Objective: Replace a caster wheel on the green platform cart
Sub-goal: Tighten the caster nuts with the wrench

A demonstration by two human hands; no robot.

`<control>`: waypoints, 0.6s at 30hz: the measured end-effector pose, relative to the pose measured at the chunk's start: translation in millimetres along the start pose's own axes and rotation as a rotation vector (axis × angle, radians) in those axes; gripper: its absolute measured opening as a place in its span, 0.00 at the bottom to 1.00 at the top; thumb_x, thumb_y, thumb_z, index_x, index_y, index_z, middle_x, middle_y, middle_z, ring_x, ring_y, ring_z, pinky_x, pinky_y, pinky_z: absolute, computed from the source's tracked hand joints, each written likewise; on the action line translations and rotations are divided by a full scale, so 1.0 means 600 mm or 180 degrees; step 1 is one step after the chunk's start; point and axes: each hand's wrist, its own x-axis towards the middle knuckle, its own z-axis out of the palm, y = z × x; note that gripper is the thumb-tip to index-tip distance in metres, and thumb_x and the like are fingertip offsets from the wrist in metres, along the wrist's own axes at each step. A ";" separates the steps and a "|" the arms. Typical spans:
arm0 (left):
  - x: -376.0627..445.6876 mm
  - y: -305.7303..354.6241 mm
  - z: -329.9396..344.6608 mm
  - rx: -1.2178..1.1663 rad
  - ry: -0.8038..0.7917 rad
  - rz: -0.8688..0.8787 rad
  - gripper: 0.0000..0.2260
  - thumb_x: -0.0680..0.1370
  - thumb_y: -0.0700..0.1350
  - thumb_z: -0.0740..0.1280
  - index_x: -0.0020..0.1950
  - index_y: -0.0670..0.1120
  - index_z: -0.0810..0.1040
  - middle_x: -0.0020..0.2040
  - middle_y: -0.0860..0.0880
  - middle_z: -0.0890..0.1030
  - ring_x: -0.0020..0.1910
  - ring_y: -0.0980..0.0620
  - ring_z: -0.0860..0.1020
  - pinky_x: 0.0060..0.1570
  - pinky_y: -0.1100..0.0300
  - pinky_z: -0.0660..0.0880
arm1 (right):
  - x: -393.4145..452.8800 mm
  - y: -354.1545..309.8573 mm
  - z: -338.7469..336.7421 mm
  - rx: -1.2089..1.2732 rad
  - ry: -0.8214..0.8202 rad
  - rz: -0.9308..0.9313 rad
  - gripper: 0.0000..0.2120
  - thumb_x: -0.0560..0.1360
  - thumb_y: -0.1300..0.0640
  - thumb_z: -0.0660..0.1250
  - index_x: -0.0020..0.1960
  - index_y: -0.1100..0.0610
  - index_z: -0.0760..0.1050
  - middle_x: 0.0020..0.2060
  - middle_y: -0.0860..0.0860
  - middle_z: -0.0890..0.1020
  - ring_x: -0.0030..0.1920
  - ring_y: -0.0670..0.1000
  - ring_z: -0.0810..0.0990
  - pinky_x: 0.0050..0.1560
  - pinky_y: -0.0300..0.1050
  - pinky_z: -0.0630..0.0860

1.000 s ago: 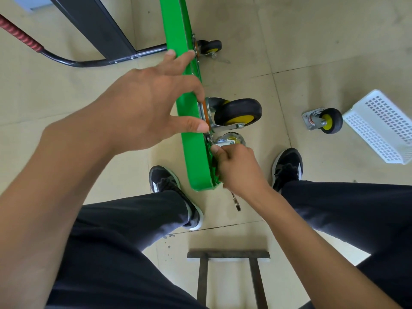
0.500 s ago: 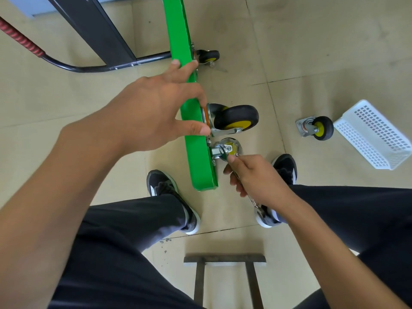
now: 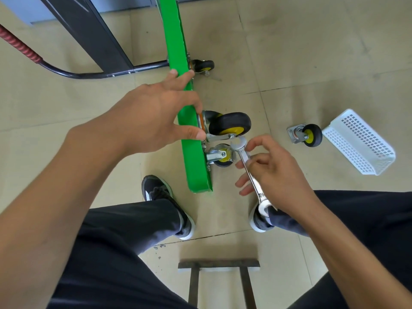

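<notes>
Cart tipped; loose caster beside white basket.

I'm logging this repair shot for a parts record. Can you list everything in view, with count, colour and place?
green platform cart: 1, green, tipped on its edge, centre
casters on the cart: 3 seen, black with yellow hubs, right of the deck
loose caster: 1, black and yellow, on the floor at right
basket: 1, white, floor at far right
cart handle: 1, black tube with red grip, upper left
wrench: 1, silver, in the right hand
metal frame: 1, dark, bottom centre
shoes: 2, black, on the floor
left hand: holds the deck edge
right hand: grips the wrench
</notes>
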 end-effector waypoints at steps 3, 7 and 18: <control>0.000 0.002 0.000 0.0009 -0.0010 -0.0011 0.28 0.68 0.71 0.57 0.63 0.59 0.74 0.82 0.51 0.49 0.81 0.48 0.49 0.72 0.44 0.62 | -0.011 -0.021 -0.004 0.1069 -0.0145 0.0174 0.13 0.82 0.71 0.55 0.55 0.64 0.78 0.46 0.65 0.83 0.35 0.62 0.85 0.35 0.51 0.84; -0.001 0.003 -0.001 -0.0018 0.0004 -0.0012 0.30 0.66 0.71 0.56 0.63 0.58 0.74 0.82 0.50 0.49 0.81 0.49 0.49 0.72 0.47 0.62 | -0.006 -0.039 -0.015 0.2123 -0.0739 0.0205 0.19 0.76 0.73 0.56 0.62 0.65 0.77 0.50 0.63 0.85 0.44 0.60 0.86 0.47 0.51 0.84; -0.005 0.002 0.000 -0.0068 0.0007 -0.0032 0.25 0.71 0.69 0.62 0.65 0.59 0.72 0.82 0.53 0.48 0.81 0.51 0.49 0.71 0.48 0.62 | 0.048 -0.047 0.006 0.0333 0.0136 -0.0848 0.14 0.83 0.52 0.62 0.52 0.61 0.81 0.36 0.52 0.80 0.38 0.52 0.80 0.47 0.53 0.80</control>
